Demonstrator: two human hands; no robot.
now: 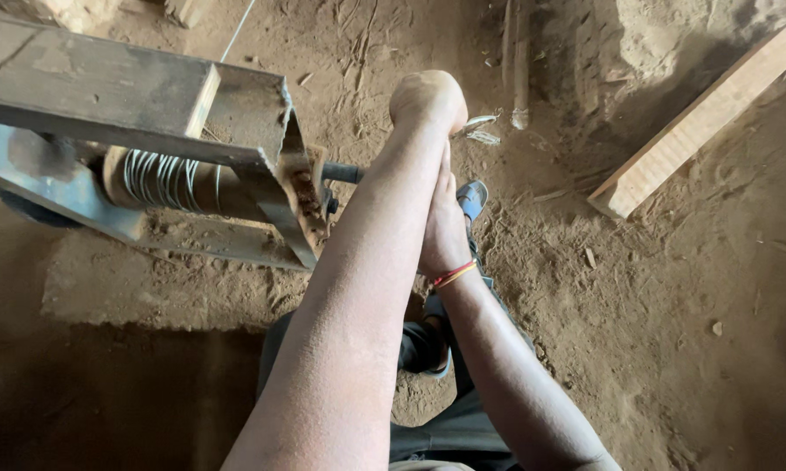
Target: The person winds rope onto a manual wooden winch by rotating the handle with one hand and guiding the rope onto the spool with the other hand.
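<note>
From the head view I see my left hand (428, 100) fisted tight around a crank handle (342, 173), with my right hand (445, 222) pressed against the left wrist, its grip hidden from me. Left of both hands, the handle's shaft enters a rusty metal frame (149, 96) holding 1 wire-wound spool (162, 179); a wooden plank (702, 118) lies well right on the dirt floor (654, 305).

Rusty metal crank frame (301, 187) stands on dirt, wire coil (162, 179) wound inside.
</note>
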